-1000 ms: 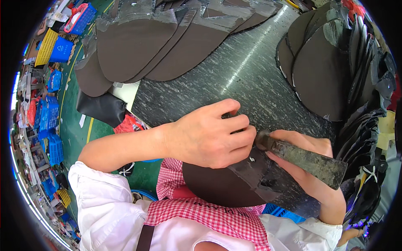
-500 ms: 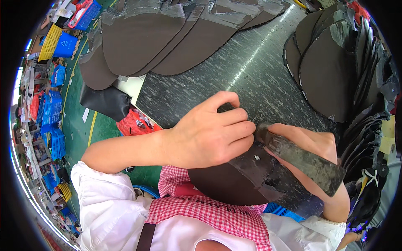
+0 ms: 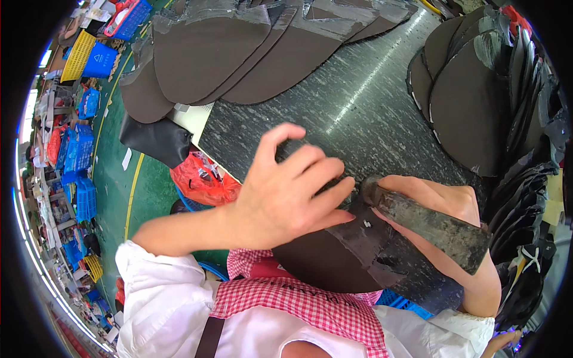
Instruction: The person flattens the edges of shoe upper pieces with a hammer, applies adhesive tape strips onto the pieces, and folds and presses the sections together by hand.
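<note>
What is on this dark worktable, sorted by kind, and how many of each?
Hands at work: 2, left hand and right hand
Dark tool in the right hand: 1
Dark curved piece under the hands: 1
Piles of similar dark pieces: 2, far pile and right pile
Total: 6

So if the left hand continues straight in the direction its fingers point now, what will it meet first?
Most likely the dark tool that the right hand grips: the left hand has its fingers pointing right, just short of the tool's near end. Depth is unclear, so they might pass above it.
</note>
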### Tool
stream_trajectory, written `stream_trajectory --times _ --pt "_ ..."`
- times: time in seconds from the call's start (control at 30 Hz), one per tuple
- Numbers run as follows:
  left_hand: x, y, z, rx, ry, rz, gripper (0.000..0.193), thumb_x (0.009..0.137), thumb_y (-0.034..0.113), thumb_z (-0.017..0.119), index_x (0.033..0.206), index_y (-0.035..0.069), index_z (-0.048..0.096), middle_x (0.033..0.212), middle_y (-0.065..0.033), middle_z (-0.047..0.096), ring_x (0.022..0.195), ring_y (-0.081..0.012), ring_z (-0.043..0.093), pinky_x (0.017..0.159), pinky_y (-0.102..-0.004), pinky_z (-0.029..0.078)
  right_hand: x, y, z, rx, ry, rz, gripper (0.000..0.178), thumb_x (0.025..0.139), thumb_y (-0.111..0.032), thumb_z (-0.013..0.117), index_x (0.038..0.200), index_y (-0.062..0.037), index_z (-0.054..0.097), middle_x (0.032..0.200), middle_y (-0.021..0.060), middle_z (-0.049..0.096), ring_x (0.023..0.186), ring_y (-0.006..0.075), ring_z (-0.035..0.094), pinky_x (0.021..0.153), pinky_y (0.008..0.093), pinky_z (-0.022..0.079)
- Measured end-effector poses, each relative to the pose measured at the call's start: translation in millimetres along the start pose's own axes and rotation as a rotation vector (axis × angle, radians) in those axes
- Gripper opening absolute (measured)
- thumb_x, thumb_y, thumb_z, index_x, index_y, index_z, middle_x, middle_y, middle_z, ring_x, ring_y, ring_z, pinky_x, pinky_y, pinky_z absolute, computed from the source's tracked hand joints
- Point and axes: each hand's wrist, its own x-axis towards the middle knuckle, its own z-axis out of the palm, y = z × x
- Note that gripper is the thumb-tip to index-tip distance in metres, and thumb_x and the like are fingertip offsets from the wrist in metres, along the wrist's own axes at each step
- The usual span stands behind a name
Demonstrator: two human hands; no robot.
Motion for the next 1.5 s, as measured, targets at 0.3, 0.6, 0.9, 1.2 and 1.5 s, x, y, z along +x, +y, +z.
stream_trajectory --times 0.3,0.6,0.9,1.2,1.5 --pt "-11.5 25.0 9.2 0.274 -0.018 0.107 0.030 0.068 0.015 0.072 0.096 0.004 0.071 0.092 -0.0035 0.060 0.075 -0.0163 0.056 0.083 -0.0407 0.047 -2.7 -10.6 -4.6 -0.012 -0.013 0.095 0.026 0.077 -0.006 0.075 0.100 0.0000 0.065 0.083 0.0129 0.069 0.069 0.0252 0.070 0.061 0.0295 0.052" --pt "-24.8 -2.0 3.3 -0.041 0.022 0.199 0.018 0.070 0.015 0.072 0.086 0.008 0.068 0.089 -0.0043 0.060 0.076 -0.0167 0.058 0.088 -0.0455 0.050 1.9 -2.5 5.2 -0.098 0.030 -0.092 0.044 0.070 -0.022 0.069 0.110 -0.0072 0.061 0.069 0.0088 0.059 0.059 0.0288 0.063 0.050 0.0378 0.045" --pt "-9.0 -13.9 0.9 0.140 -0.011 0.493 0.020 0.070 0.015 0.072 0.085 0.006 0.064 0.084 -0.0053 0.059 0.072 -0.0186 0.056 0.081 -0.0365 0.050 -30.5 -7.8 17.8 0.060 0.195 -0.050 0.026 0.078 -0.013 0.065 0.103 -0.0094 0.061 0.075 0.0101 0.066 0.064 0.0301 0.066 0.056 0.0392 0.051" --pt "51.0 33.7 13.4 -0.108 0.199 0.794 0.017 0.069 0.016 0.075 0.080 0.010 0.063 0.060 0.0025 0.041 0.054 -0.0148 0.044 0.059 -0.0279 0.041 -139.2 0.7 -6.5 0.040 0.810 0.139 0.028 0.084 -0.005 0.069 0.112 -0.0029 0.065 0.099 0.0149 0.070 0.085 0.0224 0.069 0.076 0.0316 0.055" --pt "247.1 168.4 178.4 0.038 0.452 0.610 0.014 0.074 0.019 0.057 0.077 0.008 0.064 0.077 -0.0044 0.052 0.082 -0.0218 0.050 0.085 -0.0389 0.039 -323.0 26.2 -17.0 -0.410 1.519 0.647 0.026 0.096 -0.016 0.061 0.116 -0.0005 0.064 0.075 -0.0019 0.061 0.056 0.0063 0.052 0.054 0.0211 0.042"
